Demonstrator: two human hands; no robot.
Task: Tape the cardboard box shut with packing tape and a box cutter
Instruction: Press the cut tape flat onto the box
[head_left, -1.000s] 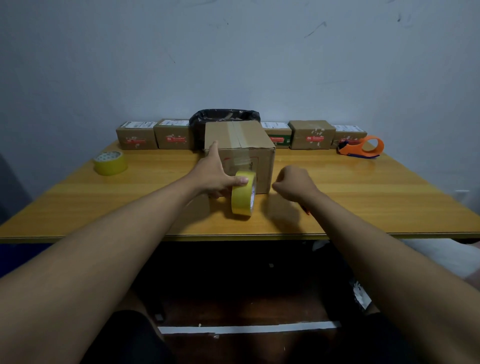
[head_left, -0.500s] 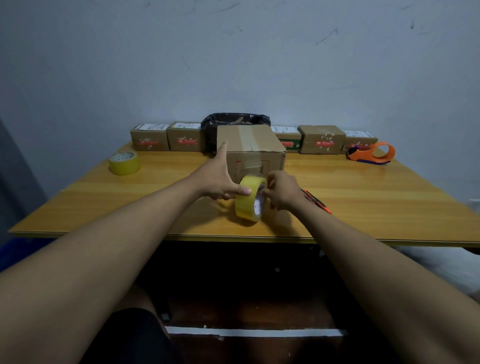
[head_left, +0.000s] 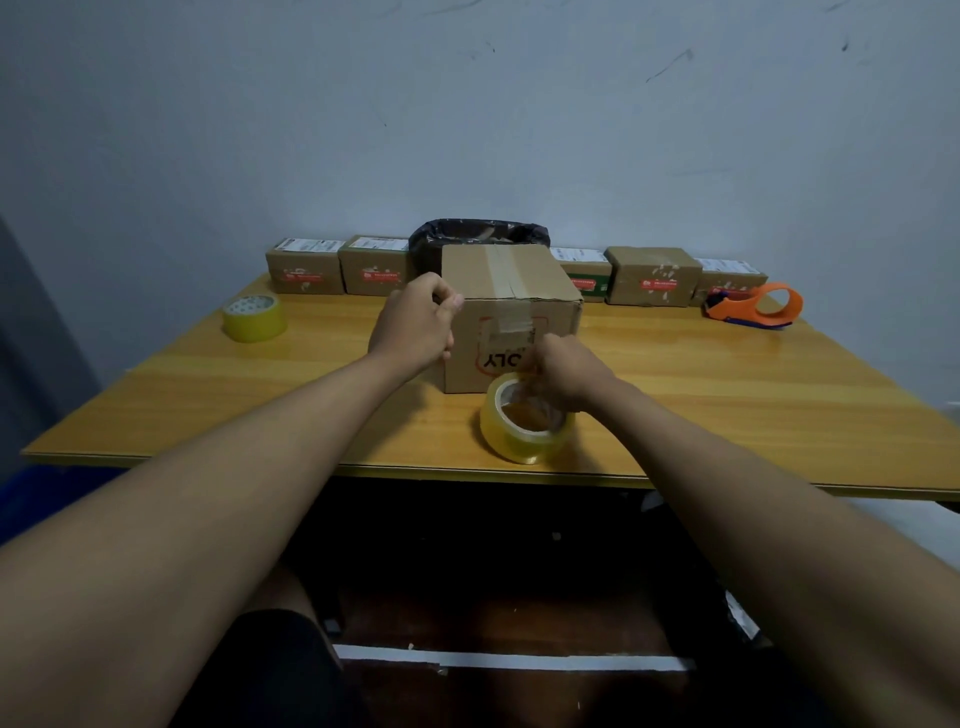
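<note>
Inside the core of the tape roll (head_left: 525, 418), the fingers (head_left: 540, 387) of the right hand (head_left: 569, 371) are curled around its upper rim, so that the roll is gripped and tilted, with its lower edge close to the surface (head_left: 727, 395) near the front edge; whether it touches cannot be told. Against the left front corner of the cardboard box (head_left: 511, 322), the left hand (head_left: 415, 327) is seen with its fingers curled together into a loose fist; whether anything is pinched by them cannot be told. The box is set upright at the middle of the surface, just behind the roll, with a strip of tape already laid along its top seam and down the front face. A second yellow roll (head_left: 254, 317) is laid flat well to the left. An orange tape dispenser (head_left: 753, 306) is placed at the far right. A row of small parcels (head_left: 652, 275) and a black bag (head_left: 478, 236) are lined up behind the box against the wall (head_left: 467, 130)
</note>
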